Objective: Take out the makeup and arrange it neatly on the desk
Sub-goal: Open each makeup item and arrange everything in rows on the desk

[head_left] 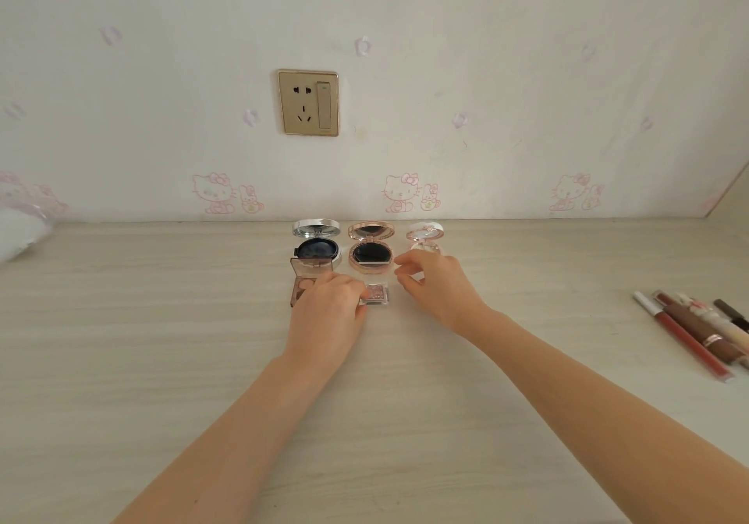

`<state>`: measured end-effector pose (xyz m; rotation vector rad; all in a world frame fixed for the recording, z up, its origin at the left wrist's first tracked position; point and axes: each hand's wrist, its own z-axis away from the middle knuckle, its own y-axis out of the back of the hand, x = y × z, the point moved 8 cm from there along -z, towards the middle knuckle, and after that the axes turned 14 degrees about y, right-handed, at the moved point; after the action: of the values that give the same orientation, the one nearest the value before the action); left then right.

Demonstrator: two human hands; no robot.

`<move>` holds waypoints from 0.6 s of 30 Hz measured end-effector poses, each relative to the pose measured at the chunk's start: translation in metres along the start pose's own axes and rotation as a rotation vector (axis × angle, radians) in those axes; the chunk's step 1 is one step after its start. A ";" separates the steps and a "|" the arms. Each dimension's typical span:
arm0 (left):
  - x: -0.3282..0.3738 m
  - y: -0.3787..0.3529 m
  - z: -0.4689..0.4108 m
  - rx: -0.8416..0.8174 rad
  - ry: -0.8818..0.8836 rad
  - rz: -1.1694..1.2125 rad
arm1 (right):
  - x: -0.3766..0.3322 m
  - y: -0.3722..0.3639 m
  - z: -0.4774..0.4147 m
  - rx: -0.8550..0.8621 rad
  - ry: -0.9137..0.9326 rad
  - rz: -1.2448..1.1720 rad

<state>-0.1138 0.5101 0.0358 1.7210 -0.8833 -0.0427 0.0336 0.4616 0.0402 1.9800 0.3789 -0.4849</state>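
Your left hand point(328, 300) is palm down on the desk point(162, 361), forearm reaching in from 6 o'clock, fingertips and thumb pinching the left edge of the small glitter case point(377, 294). Your right hand point(437, 284) hangs just at 3 o'clock of that case, fingers curled, thumb and forefinger close together; can't tell if they pinch anything.

Counts: three round compacts, all open, in a row at 12 o'clock of the case: silver compact point(316, 240), gold compact point(371, 249), pink compact point(424, 235). One brown palette point(308, 280), open, at 9 o'clock, partly under your left hand. Pile of tubes and pencils point(697, 333) far out at 3 o'clock, overlapping, count unclear.
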 end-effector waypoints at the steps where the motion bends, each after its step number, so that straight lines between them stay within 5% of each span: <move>1: 0.002 0.001 0.002 0.006 -0.009 0.005 | 0.001 0.003 0.004 -0.007 -0.007 0.008; 9: 0.044 0.001 0.026 0.024 -0.166 0.077 | 0.010 0.036 0.062 -0.124 -0.023 0.232; 18: 0.143 -0.035 0.062 -0.149 -0.348 0.106 | 0.044 0.114 0.157 -0.118 -0.164 0.431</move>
<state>-0.0207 0.3799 0.0415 1.5485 -1.1947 -0.3368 0.0980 0.2736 0.0436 1.8236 -0.1212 -0.3349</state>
